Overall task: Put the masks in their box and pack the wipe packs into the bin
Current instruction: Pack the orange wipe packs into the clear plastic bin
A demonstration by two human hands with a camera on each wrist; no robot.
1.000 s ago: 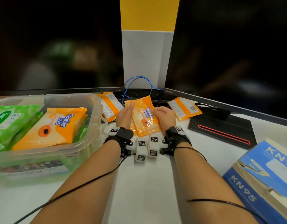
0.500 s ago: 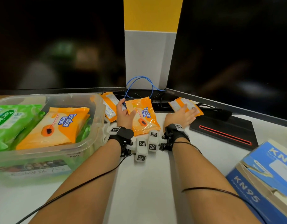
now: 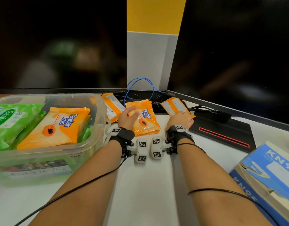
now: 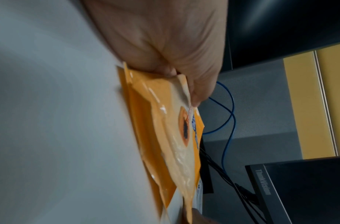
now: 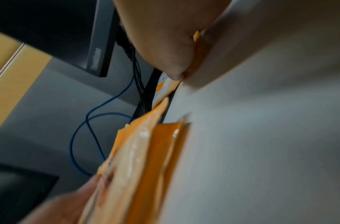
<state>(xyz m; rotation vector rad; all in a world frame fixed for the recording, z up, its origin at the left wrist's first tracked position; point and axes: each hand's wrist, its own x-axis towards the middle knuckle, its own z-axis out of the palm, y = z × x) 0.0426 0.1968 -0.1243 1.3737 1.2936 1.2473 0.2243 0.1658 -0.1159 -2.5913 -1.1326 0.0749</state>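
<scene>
Left to right. At far left stands the clear plastic bin [image 3: 98,121], already holding a green wipe pack [image 3: 11,121] and an orange wipe pack [image 3: 59,126] laid face-up on top. Just right of the bin's wall a back-side-up orange pack [image 3: 112,105] lies on the table [image 3: 148,185], partly under the monitor edge.

My left hand [image 3: 126,119] comes next: its thumb and fingers pinch the near-left corner of the centre stack of orange packs [image 3: 144,118], which the left wrist view shows as two packs, the upper one lifted at the gripped corner and the lower one flat on the table. My right hand [image 3: 181,119] rests on the near end of the right-hand pack [image 3: 174,106]; the right wrist view shows an orange edge caught between thumb and finger, so I judge it a pinch hold. Beyond it lie a black pad [image 3: 222,136] and, at far right, the blue KN95 mask box [image 3: 267,173], flap open; no loose masks are visible.

Hazards, as I judge them: the corner pinch on slick film may slip, or lift only the top pack of the stack. The blue cable [image 3: 140,80] and black leads behind could snag a pack dragged backwards. Carrying both loads to the bin together risks the arms crossing.
</scene>
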